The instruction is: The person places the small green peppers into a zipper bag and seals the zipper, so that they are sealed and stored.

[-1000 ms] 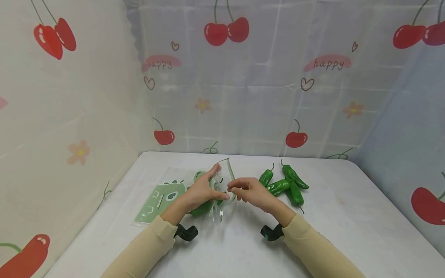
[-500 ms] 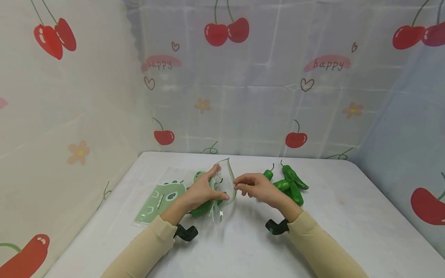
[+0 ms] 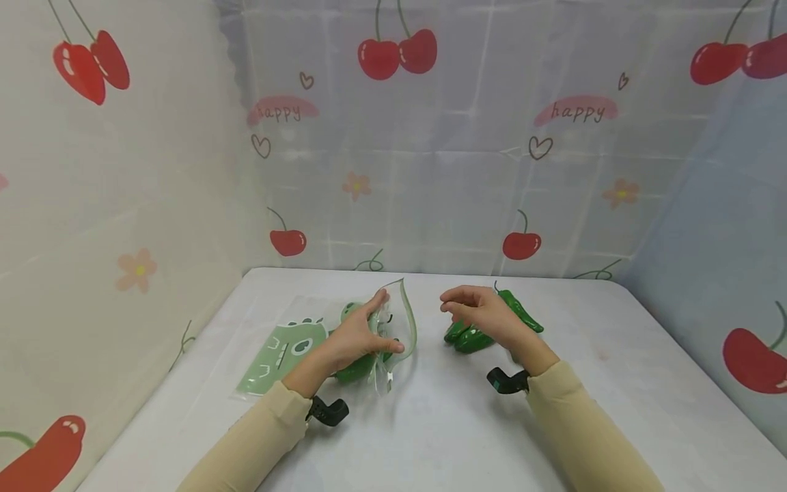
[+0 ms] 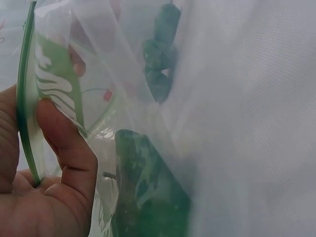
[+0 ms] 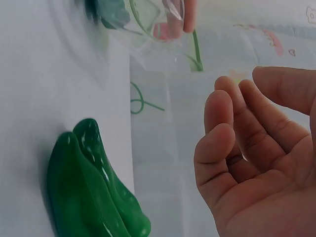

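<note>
My left hand (image 3: 353,338) holds a clear zip bag (image 3: 410,321) near its mouth, thumb and fingers spread apart along the plastic. The bag's mouth gapes toward the right, edged by a green zip strip (image 4: 23,98). Green peppers (image 4: 150,197) show through the plastic, partly behind the hand. My right hand (image 3: 486,314) hovers to the right of the bag with nothing in its fingers, which are loosely bent. Below it lie several glossy green peppers (image 5: 79,187), partly hidden by the hand and wrist in the head view.
The bag's body, printed with a green cartoon face (image 3: 285,355), lies to the left on the white table (image 3: 393,437). Behind the table hangs a curtain (image 3: 443,191) with cherry prints. A black wrist camera (image 3: 507,381) sits below the right forearm.
My right hand has moved from the bag's mouth to the right and slightly up, over the loose peppers. The left hand and the bag have stayed in place.
</note>
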A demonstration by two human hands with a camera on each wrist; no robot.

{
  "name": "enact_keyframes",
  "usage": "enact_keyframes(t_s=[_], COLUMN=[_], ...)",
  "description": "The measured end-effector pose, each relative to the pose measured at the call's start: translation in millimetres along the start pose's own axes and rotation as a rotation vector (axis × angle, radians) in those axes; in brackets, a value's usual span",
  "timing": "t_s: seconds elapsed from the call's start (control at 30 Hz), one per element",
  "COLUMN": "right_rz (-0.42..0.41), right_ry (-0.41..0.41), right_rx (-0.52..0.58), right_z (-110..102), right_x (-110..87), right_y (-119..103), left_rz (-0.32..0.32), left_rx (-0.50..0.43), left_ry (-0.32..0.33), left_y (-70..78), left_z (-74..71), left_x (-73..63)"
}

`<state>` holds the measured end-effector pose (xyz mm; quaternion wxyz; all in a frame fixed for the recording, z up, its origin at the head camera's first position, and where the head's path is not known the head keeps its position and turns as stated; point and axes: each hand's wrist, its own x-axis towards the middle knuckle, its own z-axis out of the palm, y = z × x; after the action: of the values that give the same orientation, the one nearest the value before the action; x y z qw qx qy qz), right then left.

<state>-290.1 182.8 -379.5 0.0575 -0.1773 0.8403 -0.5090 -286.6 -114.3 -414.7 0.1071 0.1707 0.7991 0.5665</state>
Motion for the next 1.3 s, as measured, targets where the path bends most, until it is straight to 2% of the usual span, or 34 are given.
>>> enact_keyframes(t_s=[0.43,0.67,0.83,1.3], right_rz=[0.057,0.079,0.092,0.129], right_ry=[0.095,0.140,0.158,0.236], right_rx=[0.022,-0.008,-0.021,-0.036], right_z=[-32.9,-52.7,-64.3,-95.4], right_x=[-0.9,-7.4,-11.0,-17.6], right_y=[17.4,22.3,31.3,54.9], left_rz=[0.024,0.018,0.020,0.012], left_rx=[0.019,0.016,0.008,-0.034], left_ry=[-0.011,-0.011,-0.005,-0.042], left_y=[-1.6,-1.5,-1.8,-0.3], left_z=[0.1,0.3,0.9,-1.5], left_x=[-0.3,0.4,-1.8,-0.6])
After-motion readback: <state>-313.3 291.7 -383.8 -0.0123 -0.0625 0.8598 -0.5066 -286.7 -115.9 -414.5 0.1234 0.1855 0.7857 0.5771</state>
